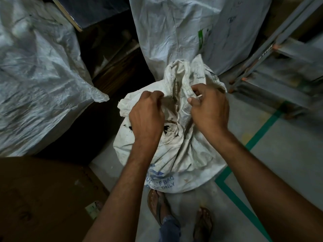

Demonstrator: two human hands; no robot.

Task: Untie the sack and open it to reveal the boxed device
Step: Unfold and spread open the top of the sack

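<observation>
A dirty white woven sack (183, 154) with blue print stands on the floor right in front of me. Its neck is bunched together and points away from me. My left hand (146, 116) pinches the crumpled fabric on the left side of the neck. My right hand (208, 107) grips the fabric on the right side. Between the two hands a dark cord or strip (174, 91) runs along the folds. What the sack holds is hidden.
Large pale sacks stand at the left (38, 75) and behind (183, 28). A brown cardboard box (43, 198) sits at the lower left. A grey metal rack (279, 55) is at the right. Green tape (244, 149) marks the grey floor. My sandalled feet (157, 205) are below the sack.
</observation>
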